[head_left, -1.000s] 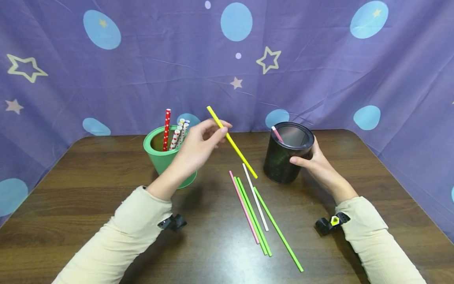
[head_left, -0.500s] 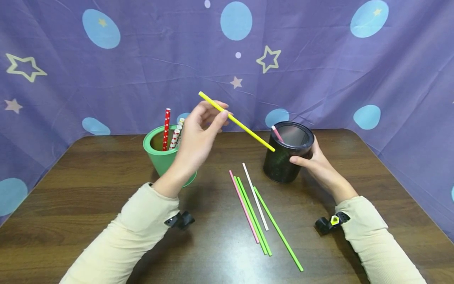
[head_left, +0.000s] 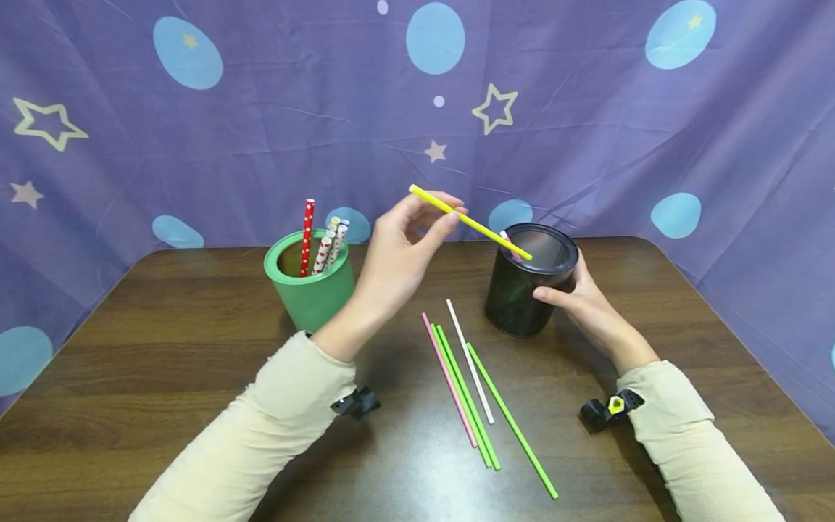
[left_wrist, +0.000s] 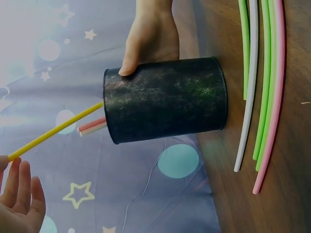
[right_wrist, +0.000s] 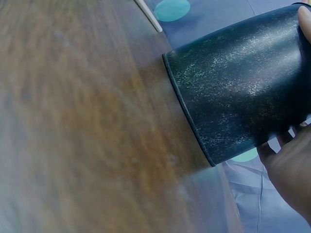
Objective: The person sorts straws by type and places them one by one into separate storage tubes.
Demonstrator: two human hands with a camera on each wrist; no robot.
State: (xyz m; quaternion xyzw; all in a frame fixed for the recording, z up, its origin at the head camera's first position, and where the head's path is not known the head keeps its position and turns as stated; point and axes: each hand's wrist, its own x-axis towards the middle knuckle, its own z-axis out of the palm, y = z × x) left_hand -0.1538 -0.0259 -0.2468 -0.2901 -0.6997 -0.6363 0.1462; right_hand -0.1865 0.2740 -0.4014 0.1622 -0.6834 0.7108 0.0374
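My left hand pinches a thin yellow straw between thumb and fingers. The straw slants down to the right, its lower end at the mouth of a black can. In the left wrist view the end of the yellow straw disappears past the can's rim. Pink and pale straw ends stick out beside it. My right hand grips the can's right side, thumb toward me. The right wrist view shows the black can with my fingers underneath, partly cut off.
A green bucket on the left holds several patterned paper straws, including a red dotted one. On the wooden table, plain straws lie between the containers: one pink, one white and three green. A purple curtain hangs behind.
My left hand has lifted the yellow straw from above the table straws and carried it right, bringing its lower end to the can's mouth. My right hand and the can have stayed put.
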